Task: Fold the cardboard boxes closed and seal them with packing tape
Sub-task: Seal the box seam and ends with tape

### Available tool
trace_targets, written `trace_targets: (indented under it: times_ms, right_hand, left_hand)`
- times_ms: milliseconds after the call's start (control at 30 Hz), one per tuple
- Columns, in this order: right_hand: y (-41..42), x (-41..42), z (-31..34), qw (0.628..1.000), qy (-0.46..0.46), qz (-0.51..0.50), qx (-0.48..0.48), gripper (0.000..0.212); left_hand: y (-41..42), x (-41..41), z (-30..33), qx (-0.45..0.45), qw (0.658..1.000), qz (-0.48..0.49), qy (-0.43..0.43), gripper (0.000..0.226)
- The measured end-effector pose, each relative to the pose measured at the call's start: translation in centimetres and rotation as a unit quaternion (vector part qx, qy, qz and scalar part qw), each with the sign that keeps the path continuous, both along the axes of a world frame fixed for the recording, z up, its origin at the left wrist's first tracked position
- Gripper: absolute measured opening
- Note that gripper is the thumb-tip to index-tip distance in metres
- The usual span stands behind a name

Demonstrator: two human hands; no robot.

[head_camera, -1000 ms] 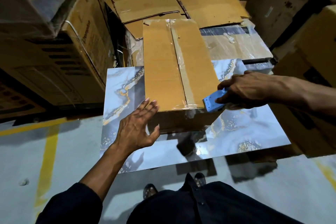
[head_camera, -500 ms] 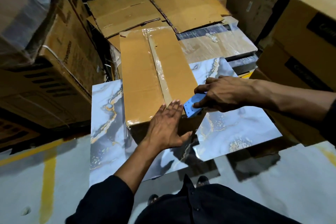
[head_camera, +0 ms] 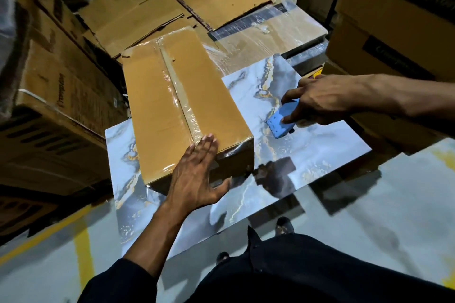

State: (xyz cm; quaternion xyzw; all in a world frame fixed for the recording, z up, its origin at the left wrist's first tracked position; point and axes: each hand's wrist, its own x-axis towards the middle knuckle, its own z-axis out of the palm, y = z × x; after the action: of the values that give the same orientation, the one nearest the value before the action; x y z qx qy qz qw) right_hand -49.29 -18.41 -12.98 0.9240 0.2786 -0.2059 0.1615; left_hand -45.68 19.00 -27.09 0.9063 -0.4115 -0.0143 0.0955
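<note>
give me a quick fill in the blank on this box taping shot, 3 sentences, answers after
1. The left hand lies flat on the near end of the ____ box.
2. The right hand grips a tape dispenser coloured ____.
3. Clear tape runs along the box's ____ seam.

Missing words: cardboard; blue; centre

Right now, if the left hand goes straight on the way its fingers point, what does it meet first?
The left hand already lies flat on the cardboard box; going on, its fingers would slide along the taped seam toward the far end. Nothing else seems to lie in that line.
</note>
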Motion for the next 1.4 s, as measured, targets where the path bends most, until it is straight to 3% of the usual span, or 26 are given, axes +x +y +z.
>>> trace_targets:
  times_ms: [267, 433, 533, 600, 733, 867, 1000, 1067, 1133, 1233, 1333, 1400]
  right_hand:
    - [2.6, 0.7, -3.2, 1.000, 0.008, 0.007, 0.012, 0.041]
    - [2.8, 2.0, -4.7, 1.000, -0.004, 0.007, 0.020, 0.038]
    - [2.2, 1.8, -6.2, 0.999, 0.011, 0.011, -0.045, 0.026]
    - [1.4, 1.0, -8.5, 0.997, 0.026, 0.001, -0.078, 0.018]
    - [-2.5, 1.2, -14.9, 0.988, 0.102, -0.117, 0.016, 0.028]
    - [-7.1, 2.7, -24.0, 0.944, 0.148, -0.177, 0.235, 0.024]
    - [-5.0, 4.9, -20.8, 0.874, 0.268, -0.290, 0.282, 0.036]
    - [-4.5, 6.1, -20.4, 0.870, 0.271, -0.304, 0.277, 0.039]
    - [-4.2, 7.1, -20.9, 0.869, 0.254, -0.325, 0.272, 0.037]
    - [-2.9, 7.7, -21.6, 0.864, 0.254, -0.340, 0.272, 0.029]
    - [-1.1, 7.1, -23.5, 0.873, 0.240, -0.336, 0.259, 0.024]
    - [0.2, 6.4, -25.3, 0.894, 0.185, -0.329, 0.243, 0.031]
  left_hand:
    - [-0.7, -0.6, 1.1, 0.014, 1.000, 0.013, 0.001, 0.098]
    - [-2.5, 0.0, 4.0, 0.051, 0.997, 0.024, -0.048, 0.081]
    - [-4.3, 1.3, 5.6, 0.054, 0.995, -0.015, -0.087, 0.064]
    - [-5.9, 2.3, 6.2, 0.063, 0.993, -0.044, -0.092, 0.070]
    - [-9.4, 4.3, 6.3, 0.113, 0.983, -0.144, -0.020, 0.088]
    - [-12.2, 6.1, 5.6, 0.182, 0.958, -0.221, 0.002, 0.084]
    - [-14.5, 7.1, 5.5, 0.235, 0.937, -0.258, 0.013, 0.083]
    - [-15.3, 7.1, 5.6, 0.243, 0.932, -0.267, 0.027, 0.085]
    - [-15.6, 7.1, 5.6, 0.225, 0.936, -0.266, 0.059, 0.086]
    - [-15.1, 7.4, 5.4, 0.115, 0.959, -0.217, 0.139, 0.085]
    - [-13.6, 8.1, 5.4, 0.017, 0.970, -0.153, 0.187, 0.064]
    - [-12.5, 8.7, 5.3, -0.003, 0.969, -0.142, 0.201, 0.050]
